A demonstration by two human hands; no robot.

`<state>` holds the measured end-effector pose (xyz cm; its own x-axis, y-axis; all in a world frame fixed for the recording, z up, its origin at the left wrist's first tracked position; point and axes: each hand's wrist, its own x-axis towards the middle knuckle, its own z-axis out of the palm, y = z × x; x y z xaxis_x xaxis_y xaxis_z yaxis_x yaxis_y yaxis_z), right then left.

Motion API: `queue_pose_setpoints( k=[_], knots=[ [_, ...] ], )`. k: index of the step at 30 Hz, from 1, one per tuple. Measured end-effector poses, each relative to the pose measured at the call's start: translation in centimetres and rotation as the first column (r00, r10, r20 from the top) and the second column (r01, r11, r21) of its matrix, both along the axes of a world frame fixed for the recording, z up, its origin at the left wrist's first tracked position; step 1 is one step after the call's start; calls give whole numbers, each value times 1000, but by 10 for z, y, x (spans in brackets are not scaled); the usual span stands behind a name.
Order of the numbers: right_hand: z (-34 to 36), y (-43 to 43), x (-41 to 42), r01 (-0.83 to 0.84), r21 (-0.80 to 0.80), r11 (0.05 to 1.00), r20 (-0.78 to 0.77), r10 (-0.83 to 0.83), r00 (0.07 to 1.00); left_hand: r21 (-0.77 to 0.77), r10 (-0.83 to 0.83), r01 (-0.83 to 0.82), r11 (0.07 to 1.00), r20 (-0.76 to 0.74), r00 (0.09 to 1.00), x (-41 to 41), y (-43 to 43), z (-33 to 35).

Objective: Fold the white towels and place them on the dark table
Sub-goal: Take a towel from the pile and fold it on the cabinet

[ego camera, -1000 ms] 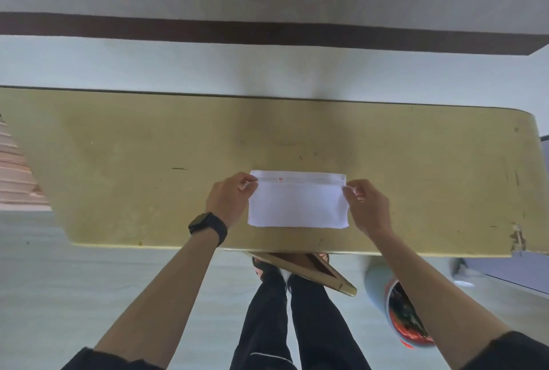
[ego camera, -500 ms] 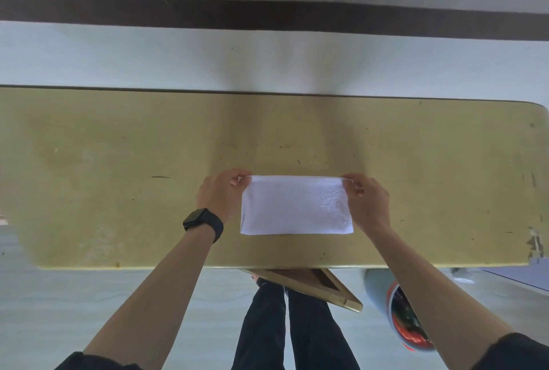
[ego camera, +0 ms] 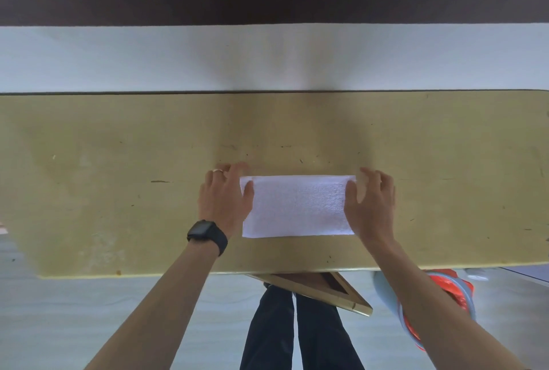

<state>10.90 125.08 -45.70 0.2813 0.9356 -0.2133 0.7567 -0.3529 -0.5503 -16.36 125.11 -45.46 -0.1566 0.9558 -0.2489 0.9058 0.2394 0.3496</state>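
A white towel (ego camera: 298, 206) lies folded into a flat rectangle on the yellowish table (ego camera: 118, 179), close to its near edge. My left hand (ego camera: 225, 197), with a black watch on the wrist, rests flat at the towel's left end, thumb on the cloth. At the right end my right hand (ego camera: 371, 203) lies the same way, thumb over the edge. Both hands have their fingers stretched out on the table past the towel's far corners. No other towel is in view.
A pale wall with a dark band (ego camera: 267, 7) stands behind the table. Under the near edge are a wooden frame (ego camera: 315, 286), my dark trouser legs (ego camera: 297, 334), and a blue bin with red-orange contents (ego camera: 463, 289) at the right.
Both hands pinched the towel's far corners earlier; the towel was laid down folded, and the hands have flattened onto its two ends. The view shifted slightly.
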Motion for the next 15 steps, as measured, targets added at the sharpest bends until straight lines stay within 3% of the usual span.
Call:
queue_pose_setpoints(
  k=[2,4,7,11,15],
  knots=[
    [2,-20,-12,-98,52,994,121,91,988,163,-137,157,974,-129,982,12,-16,-4],
    [-4,-37,-27,-210,69,975,229,189,955,241,-267,292,926,-133,955,27,-31,-13],
    [-24,-49,-45,-250,-27,968,254,249,935,154,-387,407,900,-145,910,38,-45,-31],
    [-42,-48,-36,-271,-153,950,248,302,920,-23,-353,353,935,-126,927,29,-51,-47],
    [-37,-27,-23,-355,-166,920,243,387,890,-12,-331,333,943,-155,931,32,-57,-43]
  ],
)
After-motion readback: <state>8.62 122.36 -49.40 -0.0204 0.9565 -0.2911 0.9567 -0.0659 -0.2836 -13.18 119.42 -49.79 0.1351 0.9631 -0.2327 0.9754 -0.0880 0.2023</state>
